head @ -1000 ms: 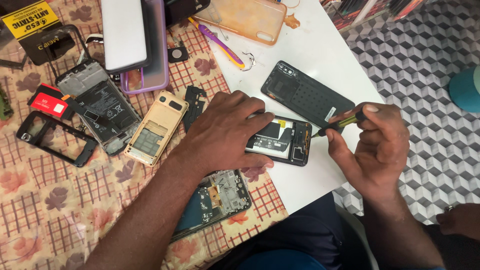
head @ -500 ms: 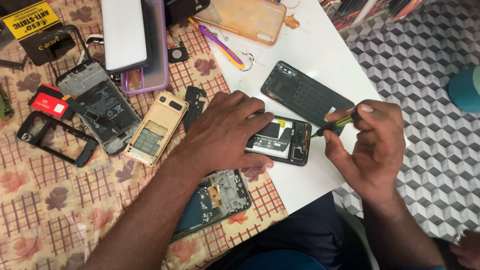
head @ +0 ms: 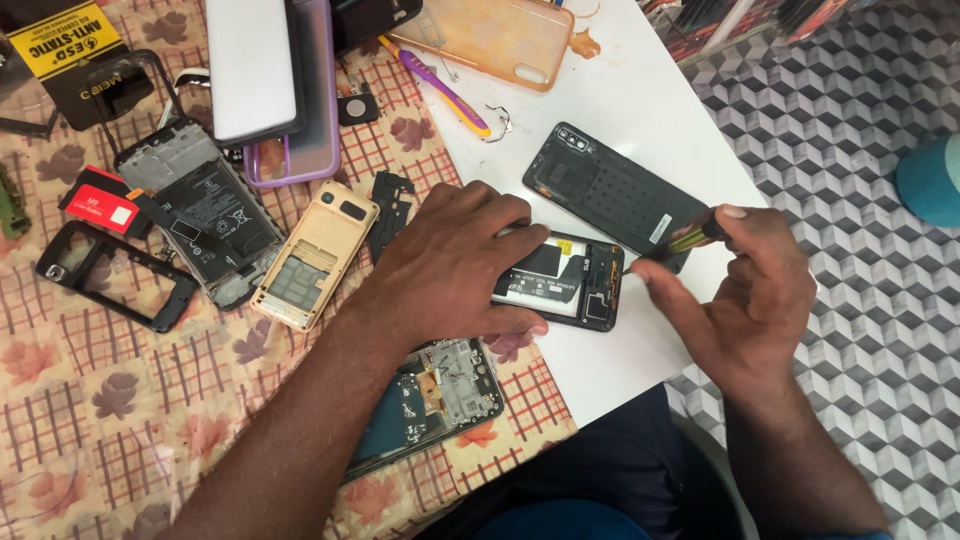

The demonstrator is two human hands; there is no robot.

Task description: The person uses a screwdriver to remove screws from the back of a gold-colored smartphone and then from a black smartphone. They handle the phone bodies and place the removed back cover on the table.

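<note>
Nearest the camera, an opened phone [head: 425,405] with its circuit board bared lies on the checked leaf-print cloth [head: 120,420], partly under the left forearm. Just beyond it the left hand [head: 450,265] lies flat, fingers spread and pressed down on a black opened phone [head: 570,283] that rests on the white table [head: 650,110], near its front edge; the palm covers the phone's left part, and the fingers clamp rather than grip it. The right hand [head: 745,300] is closed, thumb and fingers pinched round a small screwdriver [head: 680,240] with a yellow-green band, whose tip reaches the phone's right end. Touching that corner, a black back cover [head: 610,195] lies inner side up. To the left on the cloth are a gold phone shell [head: 312,255], hollow with nothing loose in it, a small black bracket [head: 385,205], a stripped phone with its battery [head: 200,225] showing, a red card [head: 95,205] and an empty black frame [head: 115,275]. Farther off lie a purple case [head: 315,100] with a white slab [head: 250,65] resting in it, a purple-and-yellow toothbrush [head: 440,85] and an orange clear case [head: 495,35], empty. Against half a second before, the left hand has kept its place on the phone, while the right hand has hardly shifted, the screwdriver at the same end.
</note>
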